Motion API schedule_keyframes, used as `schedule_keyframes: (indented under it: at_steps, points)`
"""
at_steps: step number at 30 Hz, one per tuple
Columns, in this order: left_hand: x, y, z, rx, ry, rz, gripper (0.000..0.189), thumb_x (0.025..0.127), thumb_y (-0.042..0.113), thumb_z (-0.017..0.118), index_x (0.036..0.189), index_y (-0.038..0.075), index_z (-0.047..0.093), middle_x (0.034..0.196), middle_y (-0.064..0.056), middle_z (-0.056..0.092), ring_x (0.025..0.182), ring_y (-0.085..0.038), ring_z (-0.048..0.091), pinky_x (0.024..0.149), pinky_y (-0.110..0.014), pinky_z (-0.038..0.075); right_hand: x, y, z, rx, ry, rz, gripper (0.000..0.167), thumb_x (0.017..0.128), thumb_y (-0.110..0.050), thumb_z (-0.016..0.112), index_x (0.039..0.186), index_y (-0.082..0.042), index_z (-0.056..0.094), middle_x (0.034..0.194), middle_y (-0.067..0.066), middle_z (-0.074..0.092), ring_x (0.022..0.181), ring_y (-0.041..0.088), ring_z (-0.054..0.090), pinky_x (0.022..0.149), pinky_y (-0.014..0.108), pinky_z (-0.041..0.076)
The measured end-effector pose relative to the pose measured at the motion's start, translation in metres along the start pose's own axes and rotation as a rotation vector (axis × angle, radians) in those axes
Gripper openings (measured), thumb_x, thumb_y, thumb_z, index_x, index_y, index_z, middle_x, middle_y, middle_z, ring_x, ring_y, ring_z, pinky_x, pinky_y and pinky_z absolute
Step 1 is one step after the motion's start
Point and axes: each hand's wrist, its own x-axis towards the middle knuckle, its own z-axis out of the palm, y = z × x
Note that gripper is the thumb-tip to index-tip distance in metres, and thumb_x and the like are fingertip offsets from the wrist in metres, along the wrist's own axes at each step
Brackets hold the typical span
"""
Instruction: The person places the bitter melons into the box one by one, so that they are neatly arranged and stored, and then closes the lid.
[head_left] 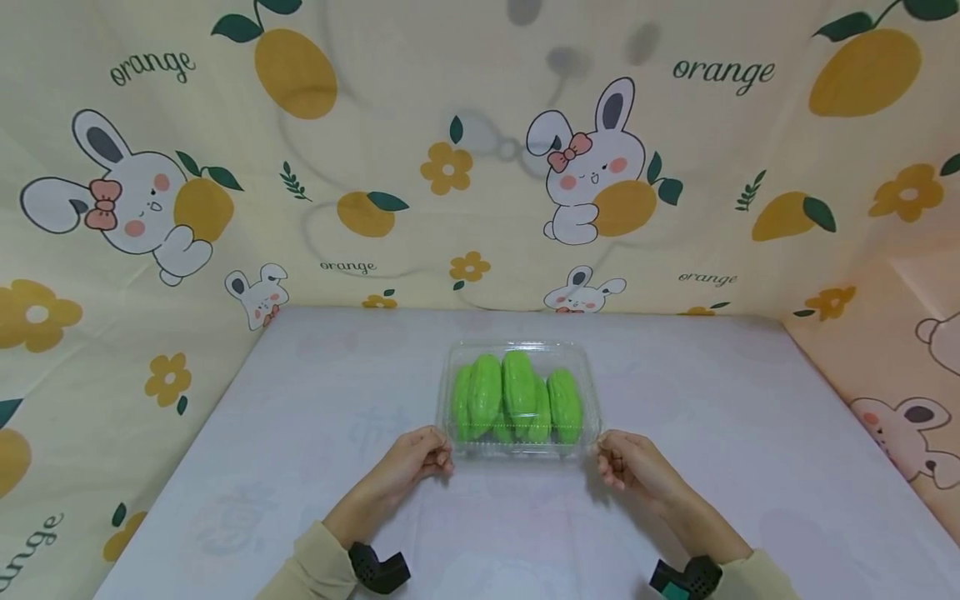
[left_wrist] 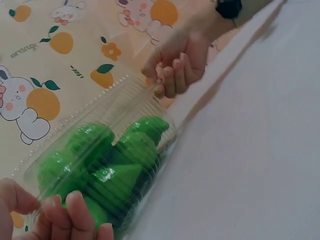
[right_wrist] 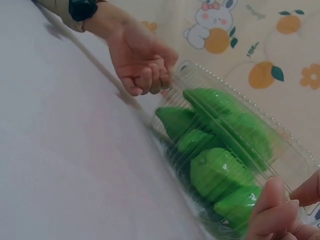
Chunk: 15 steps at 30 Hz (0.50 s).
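Observation:
A clear plastic clamshell box (head_left: 517, 450) sits on the table with its lid down over the base. Several plump, elongated green vegetable-like pieces (head_left: 486, 393) with ridged, shiny skin lie inside. At the box's near left corner, my left hand (head_left: 416, 454) pinches the rim between thumb and curled fingers. My right hand (head_left: 636, 465) pinches the rim at the near right corner in the same way. The left wrist view shows the lid (left_wrist: 105, 102) with its beaded edge above the green pieces. In the right wrist view, thumb and forefinger (right_wrist: 274, 192) meet at the rim.
A white cloth (head_left: 337, 375) covers the table under the box. Behind and at both sides rises a printed curtain (head_left: 405, 100) with rabbits and oranges. Each wrist carries a black camera mount (head_left: 378, 568).

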Motion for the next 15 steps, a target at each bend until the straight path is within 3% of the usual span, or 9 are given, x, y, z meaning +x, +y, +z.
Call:
schedule_keyframes:
  at_steps: [6, 9, 15]
  points:
    - [0.001, -0.001, -0.002, 0.034, 0.050, -0.021, 0.025, 0.098, 0.011, 0.041, 0.096, -0.007, 0.058, 0.071, 0.008, 0.058, 0.072, -0.005, 0.061, 0.073, -0.019, 0.053, -0.001, 0.000, -0.001, -0.019, 0.038, 0.018, 0.024, 0.099, -0.017, 0.043, 0.091, -0.013, 0.066, 0.066, -0.013, 0.060, 0.056, -0.002, 0.055, 0.051, 0.011, 0.045]
    - [0.002, 0.000, -0.002, 0.079, 0.101, -0.006, 0.024, 0.098, 0.011, 0.045, 0.099, -0.010, 0.058, 0.073, 0.007, 0.060, 0.073, -0.006, 0.061, 0.074, -0.021, 0.054, -0.002, -0.001, -0.002, -0.068, 0.075, 0.024, 0.025, 0.099, -0.019, 0.045, 0.100, -0.004, 0.065, 0.068, -0.012, 0.061, 0.058, -0.001, 0.056, 0.053, 0.012, 0.048]
    - [0.003, 0.010, -0.007, 0.231, 0.276, 0.037, 0.023, 0.096, 0.011, 0.055, 0.109, -0.008, 0.058, 0.091, -0.015, 0.069, 0.081, -0.010, 0.063, 0.080, -0.027, 0.058, -0.003, -0.009, -0.011, -0.197, 0.156, 0.027, 0.038, 0.101, -0.023, 0.044, 0.113, 0.011, 0.057, 0.072, -0.010, 0.061, 0.063, 0.002, 0.058, 0.057, 0.017, 0.050]
